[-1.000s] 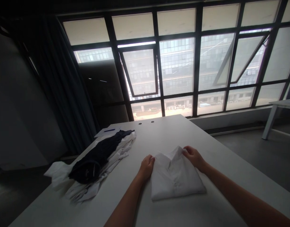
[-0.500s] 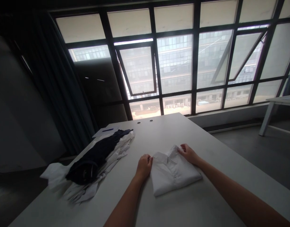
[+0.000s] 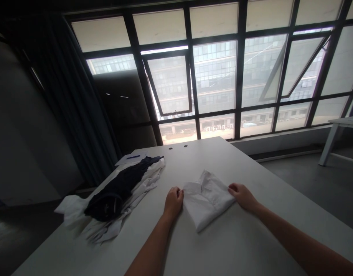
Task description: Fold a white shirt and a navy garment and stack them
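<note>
- Shirt [image 3: 207,200], white and collared, is lying folded on the desk [image 3: 211,161], set at a slant with one corner pointing toward the person and the collar facing away, between the two hands.
- Left hand [image 3: 173,202] is resting on the desk, curled and knuckles up, with its fingers [image 3: 178,193] touching the shirt's left edge near the collar. The grip is mostly closed, but I cannot tell whether it is pinching the cloth.
- Right hand [image 3: 243,197] is lying low on the desk and is more open, with its fingers [image 3: 232,188] touching the shirt's right edge. I cannot tell whether this grip has hold of any cloth.
- Navy garment [image 3: 113,193] is lying bunched lengthwise on a rumpled heap of white cloth [image 3: 142,188], on the desk to the left of the left hand and apart from it.
- Sheet of paper [image 3: 131,160] is lying beyond the heap, with a blue pen [image 3: 133,156] resting on it.
- Tall window [image 3: 213,76] is running along the far side, showing a multi-storey building outside. Dark curtain [image 3: 78,96] is hanging at its left end.
- Side table [image 3: 343,122] is standing well off to the right.
</note>
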A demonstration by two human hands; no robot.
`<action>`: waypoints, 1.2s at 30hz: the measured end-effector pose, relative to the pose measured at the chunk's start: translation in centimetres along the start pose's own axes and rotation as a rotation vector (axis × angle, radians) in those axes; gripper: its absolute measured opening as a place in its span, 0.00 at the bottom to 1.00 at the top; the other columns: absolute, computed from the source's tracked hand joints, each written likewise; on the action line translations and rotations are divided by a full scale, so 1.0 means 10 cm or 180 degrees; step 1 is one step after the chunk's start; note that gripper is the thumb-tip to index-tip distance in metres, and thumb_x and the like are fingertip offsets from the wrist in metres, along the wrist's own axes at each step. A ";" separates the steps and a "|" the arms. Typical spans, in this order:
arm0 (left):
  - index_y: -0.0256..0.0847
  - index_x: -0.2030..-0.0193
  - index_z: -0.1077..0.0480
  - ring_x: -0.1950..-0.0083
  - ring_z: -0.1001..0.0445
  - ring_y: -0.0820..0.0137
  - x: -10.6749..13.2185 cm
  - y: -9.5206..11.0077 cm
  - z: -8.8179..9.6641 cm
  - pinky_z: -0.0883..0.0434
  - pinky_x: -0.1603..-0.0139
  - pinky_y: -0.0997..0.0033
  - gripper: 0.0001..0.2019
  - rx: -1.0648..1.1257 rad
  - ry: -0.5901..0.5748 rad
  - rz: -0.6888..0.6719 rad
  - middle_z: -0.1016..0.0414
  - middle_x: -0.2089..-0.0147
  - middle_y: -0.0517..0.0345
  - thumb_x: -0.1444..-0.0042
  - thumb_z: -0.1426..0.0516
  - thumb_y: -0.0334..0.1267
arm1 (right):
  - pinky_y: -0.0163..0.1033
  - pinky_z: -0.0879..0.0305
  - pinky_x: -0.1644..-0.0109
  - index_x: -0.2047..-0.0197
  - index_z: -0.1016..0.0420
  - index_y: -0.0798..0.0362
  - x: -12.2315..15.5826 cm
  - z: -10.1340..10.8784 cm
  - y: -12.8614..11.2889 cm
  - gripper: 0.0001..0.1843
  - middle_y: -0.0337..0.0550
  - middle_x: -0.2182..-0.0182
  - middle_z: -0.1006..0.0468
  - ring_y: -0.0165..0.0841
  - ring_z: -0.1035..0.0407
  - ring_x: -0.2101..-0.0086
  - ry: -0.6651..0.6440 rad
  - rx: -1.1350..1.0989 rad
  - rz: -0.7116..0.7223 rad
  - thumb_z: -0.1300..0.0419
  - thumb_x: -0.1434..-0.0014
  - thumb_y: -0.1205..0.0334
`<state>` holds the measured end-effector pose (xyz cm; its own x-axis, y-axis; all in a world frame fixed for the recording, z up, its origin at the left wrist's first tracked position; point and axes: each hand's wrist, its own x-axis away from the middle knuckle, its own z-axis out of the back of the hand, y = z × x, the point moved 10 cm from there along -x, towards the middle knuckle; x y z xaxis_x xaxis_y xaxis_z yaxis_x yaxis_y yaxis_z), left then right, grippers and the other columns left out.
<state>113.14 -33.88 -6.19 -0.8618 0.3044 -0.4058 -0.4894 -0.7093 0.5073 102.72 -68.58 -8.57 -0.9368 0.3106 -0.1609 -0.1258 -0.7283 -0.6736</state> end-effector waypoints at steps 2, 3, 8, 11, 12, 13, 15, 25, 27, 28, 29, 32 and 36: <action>0.42 0.69 0.31 0.65 0.28 0.68 0.04 0.10 -0.06 0.35 0.62 0.71 0.13 0.0146 -0.0219 -0.0189 0.27 0.65 0.56 0.35 0.47 0.44 | 0.51 0.38 0.46 0.50 0.25 0.54 -0.06 0.17 0.07 0.20 0.55 0.53 0.22 0.47 0.30 0.51 0.0428 0.0136 -0.0183 0.51 0.36 0.55; 0.42 0.69 0.31 0.66 0.28 0.69 0.07 0.15 -0.09 0.34 0.63 0.72 0.13 0.0208 -0.0320 -0.0280 0.27 0.64 0.57 0.35 0.47 0.44 | 0.56 0.40 0.44 0.47 0.27 0.55 -0.06 0.26 0.09 0.21 0.58 0.48 0.25 0.50 0.33 0.48 0.0646 0.0222 -0.0266 0.52 0.35 0.55; 0.42 0.69 0.32 0.66 0.29 0.70 0.11 0.27 -0.17 0.35 0.63 0.72 0.11 0.0313 -0.0414 -0.0422 0.29 0.64 0.57 0.37 0.46 0.42 | 0.58 0.42 0.40 0.45 0.30 0.50 0.38 0.28 -0.43 0.24 0.57 0.43 0.31 0.51 0.38 0.43 0.1131 0.0660 0.0584 0.45 0.37 0.45; 0.42 0.71 0.34 0.67 0.31 0.70 0.11 0.28 -0.16 0.37 0.64 0.72 0.11 0.0314 -0.0356 -0.0412 0.31 0.66 0.58 0.37 0.46 0.42 | 0.55 0.40 0.38 0.43 0.31 0.45 0.85 -0.19 -0.92 0.31 0.53 0.38 0.35 0.51 0.42 0.39 0.0535 0.0709 0.1300 0.37 0.45 0.40; 0.43 0.72 0.34 0.67 0.32 0.70 0.11 0.27 -0.15 0.37 0.64 0.71 0.12 0.0312 -0.0331 -0.0406 0.31 0.66 0.58 0.37 0.46 0.42 | 0.58 0.43 0.36 0.42 0.32 0.44 0.97 -0.33 -1.02 0.32 0.52 0.36 0.37 0.52 0.45 0.37 0.0390 0.0773 0.1392 0.36 0.47 0.42; 0.43 0.72 0.35 0.68 0.32 0.69 0.11 0.27 -0.13 0.38 0.64 0.71 0.12 0.0310 -0.0301 -0.0397 0.32 0.67 0.59 0.37 0.46 0.42 | 0.61 0.46 0.35 0.41 0.32 0.43 1.06 -0.44 -1.10 0.32 0.51 0.34 0.39 0.53 0.47 0.36 0.0303 0.0852 0.1430 0.35 0.48 0.45; 0.43 0.72 0.36 0.68 0.34 0.69 0.10 0.26 -0.09 0.39 0.64 0.70 0.13 0.0310 -0.0226 -0.0362 0.32 0.68 0.59 0.37 0.47 0.42 | 0.64 0.51 0.33 0.43 0.31 0.44 1.13 -0.58 -1.18 0.28 0.50 0.33 0.40 0.54 0.51 0.34 0.0238 0.1013 0.1465 0.36 0.47 0.54; 0.42 0.71 0.34 0.69 0.33 0.70 0.13 0.32 -0.18 0.39 0.66 0.72 0.14 0.0770 -0.0356 -0.0219 0.30 0.68 0.60 0.37 0.46 0.47 | 0.42 0.35 0.47 0.50 0.30 0.50 0.49 -0.29 -0.62 0.20 0.48 0.53 0.28 0.40 0.32 0.53 0.0462 0.1207 0.0752 0.45 0.46 0.73; 0.41 0.68 0.32 0.69 0.32 0.71 0.15 0.32 -0.21 0.37 0.67 0.73 0.14 0.0962 -0.0498 -0.0213 0.28 0.67 0.59 0.37 0.46 0.48 | 0.38 0.35 0.51 0.52 0.31 0.50 0.46 -0.33 -0.56 0.18 0.46 0.56 0.29 0.37 0.30 0.58 0.0359 0.1124 0.0726 0.46 0.45 0.73; 0.41 0.66 0.30 0.69 0.31 0.71 0.16 0.31 -0.22 0.36 0.67 0.74 0.14 0.1047 -0.0550 -0.0195 0.27 0.66 0.59 0.37 0.47 0.49 | 0.37 0.35 0.52 0.52 0.32 0.50 0.46 -0.35 -0.55 0.18 0.45 0.57 0.29 0.37 0.30 0.59 0.0329 0.1091 0.0725 0.46 0.45 0.74; 0.40 0.63 0.29 0.68 0.31 0.71 0.16 0.30 -0.22 0.35 0.67 0.74 0.15 0.1120 -0.0596 -0.0171 0.26 0.66 0.59 0.36 0.47 0.50 | 0.37 0.35 0.53 0.52 0.32 0.49 0.45 -0.36 -0.53 0.18 0.44 0.57 0.29 0.36 0.30 0.59 0.0305 0.1060 0.0719 0.47 0.45 0.75; 0.39 0.58 0.26 0.68 0.31 0.71 0.17 0.28 -0.23 0.35 0.65 0.74 0.16 0.1257 -0.0776 -0.0141 0.25 0.66 0.58 0.40 0.43 0.51 | 0.37 0.36 0.53 0.53 0.33 0.49 0.43 -0.39 -0.51 0.19 0.44 0.57 0.30 0.36 0.30 0.60 0.0248 0.0974 0.0695 0.47 0.45 0.76; 0.39 0.57 0.24 0.68 0.32 0.71 0.20 0.31 -0.28 0.36 0.65 0.74 0.18 0.1308 -0.1071 -0.0176 0.27 0.69 0.62 0.48 0.36 0.50 | 0.38 0.36 0.53 0.53 0.33 0.50 0.42 -0.38 -0.51 0.19 0.44 0.57 0.30 0.36 0.30 0.60 0.0235 0.0884 0.0690 0.47 0.46 0.76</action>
<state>110.31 -37.27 -7.60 -0.7954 0.5692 -0.2083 -0.4890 -0.3995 0.7754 100.65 -61.27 -8.57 -0.9266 0.1667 -0.3370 -0.0203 -0.9172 -0.3979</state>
